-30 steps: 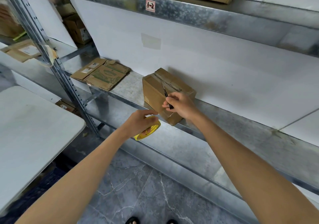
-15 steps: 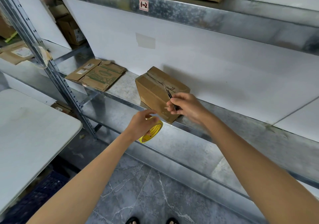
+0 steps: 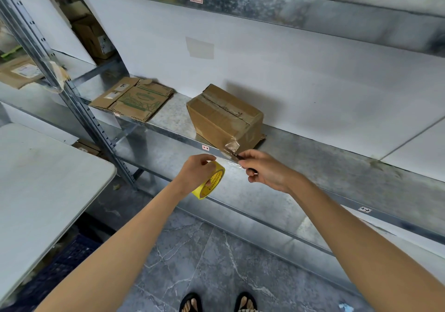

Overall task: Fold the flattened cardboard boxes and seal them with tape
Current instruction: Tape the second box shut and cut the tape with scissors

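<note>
the metal shelf [image 3: 313, 157] carries the folded box [image 3: 221, 119] at its front edge, with flattened boxes [image 3: 134, 98] to its left. the left hand [image 3: 195, 171] curls round the yellow tape roll [image 3: 213, 183], half hiding it. the right hand [image 3: 267, 169] pinches a thin dark tool [image 3: 237, 155], mostly hidden, at the hard-to-see clear strip [image 3: 230, 163].

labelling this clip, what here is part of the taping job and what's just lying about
In use: box, tape roll in left hand, small blade in right hand, flat boxes waiting.
Lying about: white table, parcel, far boxes.

Yellow tape roll [image 3: 212, 181], red print; brown box [image 3: 224, 116]; green-printed flat cardboard [image 3: 140, 101].
</note>
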